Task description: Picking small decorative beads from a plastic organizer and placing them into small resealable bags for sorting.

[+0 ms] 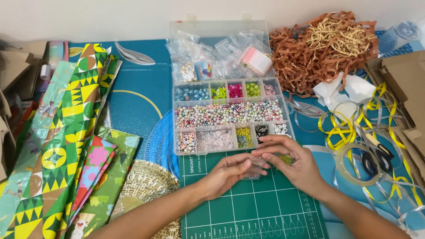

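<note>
A green cutting mat (252, 208) fills the lower centre; the left hand (226, 172) and right hand (292, 161) pinch a small clear bag (255, 168), fingers clamped; steady, gentle grip seems best, just below the bead organiser (228, 116).

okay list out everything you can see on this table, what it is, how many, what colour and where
bead box: one, clear plastic, many compartments of mixed coloured beads, centre, lid open
small bags: a pile, clear, in the open lid
cutting mat: one, green, front centre
wrapping paper: several sheets, green, yellow and pink patterns, left
paper shreds: one heap, brown and tan, back right
ribbon: tangle, yellow and silver, right
tape roll: one, clear, right
scissors: one pair, black handles, right
woven mat: one, beige, front left
left hand: holds a small clear bag
right hand: pinches the same bag
</note>
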